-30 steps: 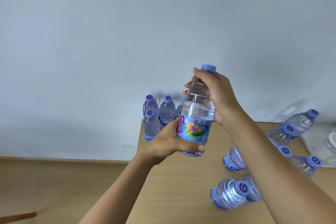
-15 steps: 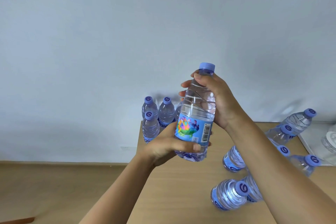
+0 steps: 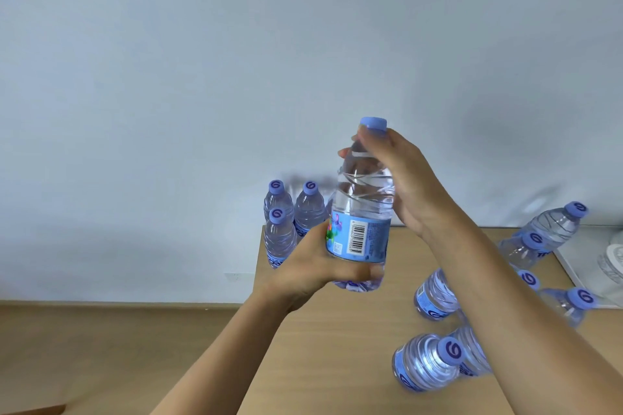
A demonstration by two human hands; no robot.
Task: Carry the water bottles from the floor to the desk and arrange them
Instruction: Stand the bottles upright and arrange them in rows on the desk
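I hold a clear water bottle [image 3: 362, 212] with a blue cap and blue label upright above the wooden desk [image 3: 337, 347]. My left hand [image 3: 313, 266] grips its base and lower label. My right hand [image 3: 401, 178] wraps its neck and shoulder just under the cap. The barcode side of the label faces me. Three bottles [image 3: 281, 232] stand grouped at the desk's far left corner, partly hidden behind the held bottle. Several more bottles [image 3: 428, 360] stand scattered on the right half, partly hidden by my right forearm.
A pale wall rises right behind the desk. The wooden floor [image 3: 118, 347] lies to the left, below the desk's left edge. A white tray [image 3: 586, 266] with a clear round object sits at the far right.
The held bottle has turned about its upright axis, so the colourful print has swung left and the barcode now faces me. Both hands stay on it in about the same place.
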